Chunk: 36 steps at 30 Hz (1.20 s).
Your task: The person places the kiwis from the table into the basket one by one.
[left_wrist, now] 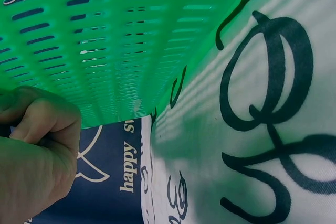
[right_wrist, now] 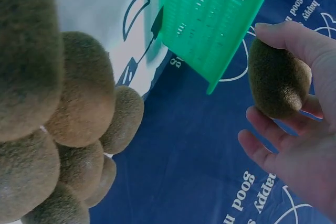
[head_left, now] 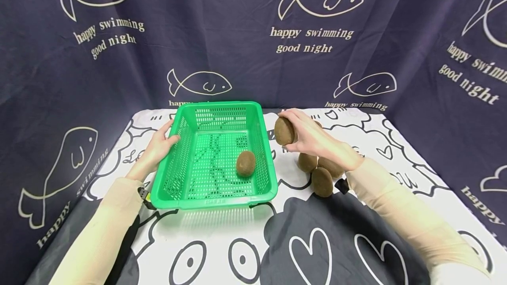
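A green plastic basket (head_left: pixel 214 201) stands on the patterned cloth, with one brown kiwi (head_left: pixel 246 163) lying inside near its right wall. My left hand (head_left: pixel 159 145) grips the basket's left rim, thumb over the edge; in the left wrist view its fingers (left_wrist: pixel 44 114) are curled beside the slotted wall. Just right of the basket, my right hand (head_left: pixel 306 137) holds another kiwi (head_left: pixel 284 131) between thumb and fingers, and the right wrist view shows this kiwi (right_wrist: pixel 275 80) raised off the cloth.
Several kiwis (head_left: pixel 322 182) lie in a group under and beside my right forearm, partly hidden by it. Behind the table hangs a dark blue curtain (head_left: pixel 245 47) with fish drawings and lettering. The white and dark cloth (head_left: pixel 222 232) covers the table.
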Each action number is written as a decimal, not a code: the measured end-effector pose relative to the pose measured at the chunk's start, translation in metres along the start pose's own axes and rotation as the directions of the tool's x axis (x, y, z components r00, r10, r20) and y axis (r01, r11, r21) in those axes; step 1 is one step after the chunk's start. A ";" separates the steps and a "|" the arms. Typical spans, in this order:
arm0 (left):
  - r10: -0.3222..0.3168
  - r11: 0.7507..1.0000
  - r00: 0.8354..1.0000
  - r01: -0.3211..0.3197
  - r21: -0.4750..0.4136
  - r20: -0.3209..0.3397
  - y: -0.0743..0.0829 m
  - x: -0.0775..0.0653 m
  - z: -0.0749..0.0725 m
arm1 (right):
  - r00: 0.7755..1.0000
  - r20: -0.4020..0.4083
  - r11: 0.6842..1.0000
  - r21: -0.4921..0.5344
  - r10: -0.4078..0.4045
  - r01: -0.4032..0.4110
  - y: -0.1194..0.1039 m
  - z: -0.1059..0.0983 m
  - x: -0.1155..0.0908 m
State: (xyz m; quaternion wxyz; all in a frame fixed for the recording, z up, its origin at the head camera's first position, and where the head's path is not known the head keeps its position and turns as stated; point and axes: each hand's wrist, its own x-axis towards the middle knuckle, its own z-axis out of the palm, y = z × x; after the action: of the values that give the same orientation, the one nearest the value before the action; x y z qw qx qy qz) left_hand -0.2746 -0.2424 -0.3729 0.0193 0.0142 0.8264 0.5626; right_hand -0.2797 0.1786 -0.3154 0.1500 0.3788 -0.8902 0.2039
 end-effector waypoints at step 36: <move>-0.011 1.000 1.000 0.011 -0.016 0.009 0.002 -0.001 0.000 | 0.994 0.060 0.996 0.011 -0.088 0.088 -0.039 0.020 0.033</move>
State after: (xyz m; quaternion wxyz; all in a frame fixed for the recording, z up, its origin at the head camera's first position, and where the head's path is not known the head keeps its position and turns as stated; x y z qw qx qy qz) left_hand -0.2740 -0.2421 -0.3710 0.0262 0.0121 0.8218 0.5690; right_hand -0.2750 0.1241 -0.3097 0.1304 0.4242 -0.8759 0.1893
